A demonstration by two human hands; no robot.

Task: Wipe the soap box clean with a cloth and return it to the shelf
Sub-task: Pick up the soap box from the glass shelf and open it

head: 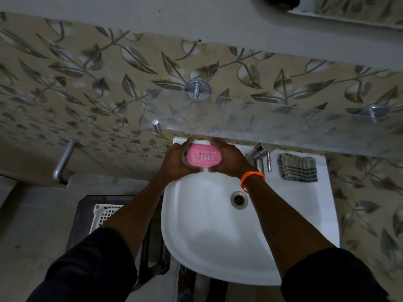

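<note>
Both hands hold the pink soap box (204,155) over the back rim of the sink (327,214), just under the glass shelf (283,125): the left hand (176,162) and the right hand (229,159) curl their fingers around its ends. To wipe well, I'd keep one hand gripping and fetch the checked cloth (297,167) (it lies untouched by the tap (261,156)). Count: one box, one cloth, two hands

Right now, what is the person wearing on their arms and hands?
Both hands are bare, with no gloves: the left hand and the right hand. Dark sleeves are pushed up above the elbows, leaving the forearms uncovered. The right wrist wears a thin orange thread bracelet, looped round a few times.
</note>
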